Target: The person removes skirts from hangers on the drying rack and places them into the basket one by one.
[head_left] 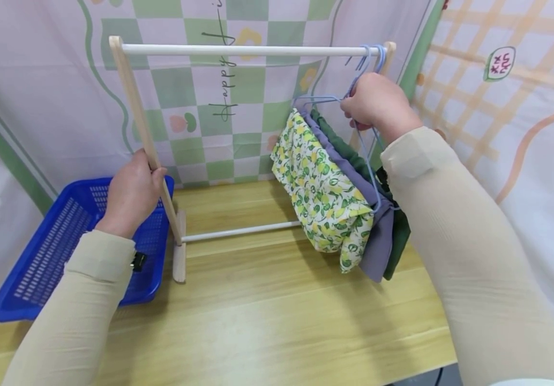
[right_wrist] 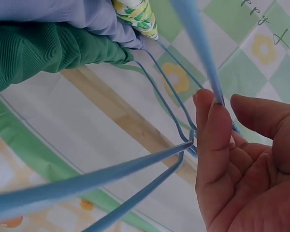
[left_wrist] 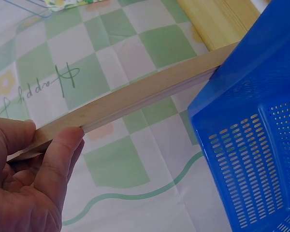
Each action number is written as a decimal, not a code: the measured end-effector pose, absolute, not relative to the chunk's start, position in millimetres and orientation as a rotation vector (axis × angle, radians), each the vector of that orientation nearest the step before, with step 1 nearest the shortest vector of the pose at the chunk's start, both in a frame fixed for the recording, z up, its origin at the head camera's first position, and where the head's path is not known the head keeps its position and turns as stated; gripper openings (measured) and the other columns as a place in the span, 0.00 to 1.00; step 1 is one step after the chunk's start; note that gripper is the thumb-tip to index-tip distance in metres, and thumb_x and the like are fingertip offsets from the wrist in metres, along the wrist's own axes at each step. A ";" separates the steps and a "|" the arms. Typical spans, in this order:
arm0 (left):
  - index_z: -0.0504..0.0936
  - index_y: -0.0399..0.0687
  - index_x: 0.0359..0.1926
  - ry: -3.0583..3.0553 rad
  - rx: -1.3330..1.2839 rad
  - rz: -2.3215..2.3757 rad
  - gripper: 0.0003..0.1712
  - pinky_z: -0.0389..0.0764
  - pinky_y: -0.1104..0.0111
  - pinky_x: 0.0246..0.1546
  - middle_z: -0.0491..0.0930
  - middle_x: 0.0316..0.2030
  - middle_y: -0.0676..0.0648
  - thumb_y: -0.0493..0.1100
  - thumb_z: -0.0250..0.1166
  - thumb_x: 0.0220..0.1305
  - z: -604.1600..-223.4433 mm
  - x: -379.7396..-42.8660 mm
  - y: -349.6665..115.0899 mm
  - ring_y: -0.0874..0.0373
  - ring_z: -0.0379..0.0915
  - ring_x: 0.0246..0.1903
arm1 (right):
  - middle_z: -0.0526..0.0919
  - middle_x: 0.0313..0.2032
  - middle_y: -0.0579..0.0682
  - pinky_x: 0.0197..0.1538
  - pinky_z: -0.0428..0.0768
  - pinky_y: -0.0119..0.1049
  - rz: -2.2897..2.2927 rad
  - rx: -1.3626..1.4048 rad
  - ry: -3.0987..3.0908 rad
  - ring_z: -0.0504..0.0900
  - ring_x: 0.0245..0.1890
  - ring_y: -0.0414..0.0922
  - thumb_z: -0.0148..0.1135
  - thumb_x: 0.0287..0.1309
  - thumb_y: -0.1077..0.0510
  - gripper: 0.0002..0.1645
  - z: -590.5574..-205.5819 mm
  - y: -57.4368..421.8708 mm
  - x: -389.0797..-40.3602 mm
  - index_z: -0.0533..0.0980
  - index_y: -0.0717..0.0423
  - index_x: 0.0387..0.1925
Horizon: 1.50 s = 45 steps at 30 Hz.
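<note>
My left hand (head_left: pixel 132 193) grips the left wooden post (head_left: pixel 134 102) of a small clothes rack, its thumb and fingers on either side. At the rack's right end, my right hand (head_left: pixel 378 102) pinches the wire of a blue hanger (right_wrist: pixel 203 48) just below the top rail (head_left: pixel 248 50). Several blue hangers hook over that rail close together. From them hang a lemon-print garment (head_left: pixel 315 187), a purple garment (head_left: pixel 378 252) and a dark green garment (head_left: pixel 399 241) with gathered edges. The lemon one is in front and partly covers the others.
A blue plastic basket (head_left: pixel 12 311) with slotted walls stands left of the rack, partly behind my left arm. A white lower bar (head_left: pixel 238 232) joins the rack's feet above the wooden table (head_left: pixel 238 321). Patterned cloth (head_left: pixel 209 145) hangs close behind and at both sides.
</note>
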<state>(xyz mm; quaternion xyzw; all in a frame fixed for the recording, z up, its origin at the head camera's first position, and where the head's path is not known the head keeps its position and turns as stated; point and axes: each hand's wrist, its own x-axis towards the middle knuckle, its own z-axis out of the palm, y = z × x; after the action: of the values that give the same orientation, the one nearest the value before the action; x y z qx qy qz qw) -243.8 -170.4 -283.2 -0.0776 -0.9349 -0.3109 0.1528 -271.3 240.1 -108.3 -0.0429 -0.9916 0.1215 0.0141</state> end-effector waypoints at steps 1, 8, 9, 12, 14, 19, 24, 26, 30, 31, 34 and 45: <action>0.69 0.31 0.58 -2.682 -0.221 -0.888 0.19 0.80 0.46 0.33 0.80 0.43 0.29 0.46 0.53 0.82 -283.3 -243.8 -170.7 0.35 0.81 0.38 | 0.87 0.27 0.48 0.45 0.78 0.44 0.387 -0.140 -3.090 0.86 0.28 0.45 0.50 0.72 0.55 0.17 -108.2 239.8 -272.2 0.81 0.62 0.45; 0.69 0.32 0.58 -2.686 -0.215 -0.888 0.19 0.80 0.46 0.32 0.80 0.42 0.29 0.46 0.54 0.82 -283.1 -243.7 -171.9 0.35 0.81 0.37 | 0.87 0.30 0.47 0.36 0.83 0.35 0.488 -0.183 -3.093 0.86 0.27 0.41 0.51 0.75 0.53 0.18 -108.1 237.4 -275.4 0.81 0.62 0.49; 0.69 0.32 0.58 -2.686 -0.214 -0.890 0.19 0.80 0.46 0.32 0.80 0.42 0.29 0.46 0.54 0.82 -283.0 -243.6 -171.9 0.35 0.82 0.37 | 0.86 0.30 0.47 0.35 0.84 0.34 0.505 -0.184 -3.091 0.85 0.26 0.41 0.51 0.76 0.53 0.19 -108.3 237.1 -275.7 0.80 0.63 0.51; 0.70 0.32 0.58 -2.686 -0.212 -0.895 0.19 0.80 0.46 0.33 0.80 0.43 0.29 0.46 0.54 0.82 -282.9 -243.6 -171.8 0.35 0.82 0.37 | 0.86 0.34 0.46 0.34 0.85 0.33 0.563 -0.185 -3.080 0.85 0.26 0.38 0.50 0.78 0.51 0.22 -109.4 235.9 -276.6 0.79 0.63 0.55; 0.70 0.32 0.57 -2.683 -0.216 -0.896 0.19 0.80 0.46 0.33 0.80 0.43 0.29 0.46 0.54 0.82 -283.0 -243.8 -171.6 0.35 0.81 0.37 | 0.86 0.36 0.46 0.36 0.86 0.33 0.597 -0.183 -3.073 0.84 0.26 0.38 0.49 0.79 0.50 0.23 -110.5 234.7 -277.4 0.78 0.63 0.57; 0.70 0.32 0.57 -2.680 -0.224 -0.884 0.18 0.80 0.46 0.33 0.80 0.42 0.29 0.46 0.54 0.82 -283.8 -244.4 -171.4 0.35 0.81 0.37 | 0.86 0.36 0.45 0.35 0.87 0.33 0.613 -0.179 -3.061 0.84 0.25 0.37 0.49 0.79 0.50 0.23 -112.4 231.1 -279.6 0.77 0.63 0.58; 0.70 0.32 0.58 -2.678 -0.222 -0.880 0.19 0.80 0.46 0.33 0.80 0.43 0.29 0.46 0.54 0.82 -284.3 -244.7 -171.3 0.35 0.81 0.37 | 0.85 0.32 0.41 0.35 0.87 0.32 0.629 -0.174 -3.047 0.85 0.24 0.36 0.50 0.78 0.51 0.21 -113.4 226.5 -281.3 0.78 0.62 0.56; 0.70 0.32 0.58 -2.678 -0.222 -0.881 0.20 0.80 0.45 0.33 0.80 0.43 0.29 0.46 0.54 0.82 -284.6 -244.8 -171.2 0.35 0.81 0.37 | 0.85 0.32 0.40 0.34 0.86 0.31 0.636 -0.172 -3.048 0.85 0.25 0.36 0.50 0.78 0.50 0.21 -114.2 224.7 -281.5 0.78 0.62 0.56; 0.70 0.32 0.59 -2.678 -0.222 -0.886 0.20 0.80 0.46 0.33 0.80 0.43 0.30 0.47 0.53 0.82 -285.0 -245.2 -171.0 0.35 0.81 0.37 | 0.85 0.33 0.41 0.34 0.86 0.31 0.623 -0.170 -3.052 0.84 0.25 0.37 0.50 0.79 0.50 0.21 -115.3 221.9 -281.3 0.78 0.62 0.56; 0.70 0.32 0.59 -2.679 -0.221 -0.889 0.20 0.80 0.46 0.33 0.80 0.43 0.30 0.47 0.53 0.82 -285.1 -245.3 -171.0 0.35 0.81 0.37 | 0.85 0.33 0.42 0.34 0.85 0.31 0.613 -0.167 -3.053 0.84 0.25 0.37 0.50 0.79 0.50 0.21 -115.4 221.4 -281.2 0.79 0.62 0.55; 0.70 0.32 0.58 -2.677 -0.220 -0.889 0.19 0.80 0.46 0.33 0.80 0.43 0.30 0.47 0.54 0.82 -285.1 -245.2 -170.8 0.36 0.81 0.37 | 0.86 0.32 0.42 0.33 0.84 0.31 0.576 -0.153 -3.051 0.84 0.24 0.37 0.50 0.79 0.49 0.21 -115.1 219.9 -281.0 0.79 0.61 0.53; 0.69 0.32 0.58 -2.680 -0.211 -0.885 0.20 0.80 0.46 0.34 0.80 0.43 0.30 0.47 0.53 0.82 -284.3 -244.7 -170.3 0.35 0.81 0.38 | 0.87 0.33 0.41 0.37 0.82 0.32 0.521 -0.127 -3.060 0.84 0.24 0.36 0.48 0.78 0.48 0.21 -114.7 214.8 -281.3 0.80 0.59 0.51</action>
<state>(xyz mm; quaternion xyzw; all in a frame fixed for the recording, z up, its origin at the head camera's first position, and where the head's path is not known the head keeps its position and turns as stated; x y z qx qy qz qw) -244.7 -170.3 -284.3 -0.0737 -0.9355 -0.3088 0.1551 -281.3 214.8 -114.7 -0.0407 -0.9848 0.1677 0.0176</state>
